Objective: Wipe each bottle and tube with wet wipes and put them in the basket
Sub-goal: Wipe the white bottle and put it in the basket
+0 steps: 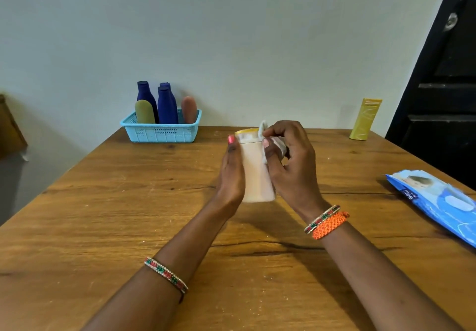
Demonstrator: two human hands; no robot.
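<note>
Mid-frame, left hand (231, 173) grips the pale cream plastic bottle (256, 168); right hand (289, 165) pinches a white wet wipe (262, 129) (wiping step); next, the light-blue slotted basket (162, 131).

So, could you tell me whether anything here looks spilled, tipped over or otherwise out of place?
Nothing stands out. The basket holds its bottles upright, the yellow tube stands upright against the wall, and the wipes pack lies flat at the table's right edge.

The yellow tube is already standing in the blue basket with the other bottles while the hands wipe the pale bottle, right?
Not quite. The head view shows the yellow tube standing on the table far right, outside the blue basket. The hands, left and right, do wipe the pale bottle.
</note>
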